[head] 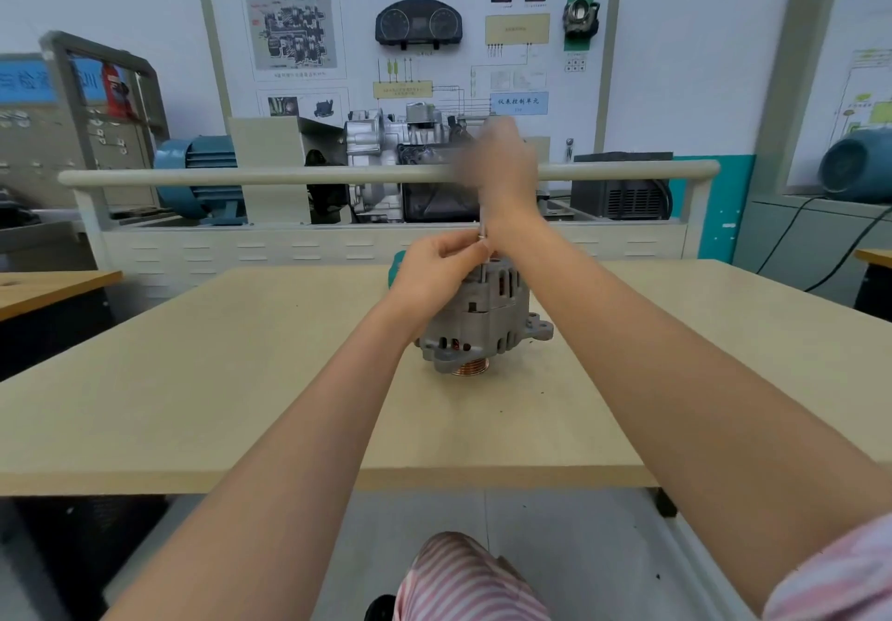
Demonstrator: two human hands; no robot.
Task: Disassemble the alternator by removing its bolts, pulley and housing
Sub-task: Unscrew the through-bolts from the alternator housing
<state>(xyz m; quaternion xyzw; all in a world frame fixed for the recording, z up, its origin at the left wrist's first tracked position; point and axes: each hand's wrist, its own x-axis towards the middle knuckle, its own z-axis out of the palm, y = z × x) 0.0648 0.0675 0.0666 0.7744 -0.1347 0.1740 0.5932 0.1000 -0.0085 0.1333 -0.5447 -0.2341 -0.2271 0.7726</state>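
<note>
A grey alternator (482,326) stands on the wooden table (241,379) with its copper-coloured pulley (470,368) facing down. My left hand (437,268) rests against the alternator's top and pinches a thin metal shaft (481,234) that rises from it. My right hand (502,161) is raised above the alternator and blurred by motion; it seems curled round the top of that shaft, but what it holds is not clear. A teal object (397,265) shows partly behind my left hand.
Behind the table stands a training bench with a rail (289,177), a gearbox (386,161) and a blue motor (198,176). Another desk (48,282) is at the left. My striped-trousered knee (458,577) shows below the table's front edge.
</note>
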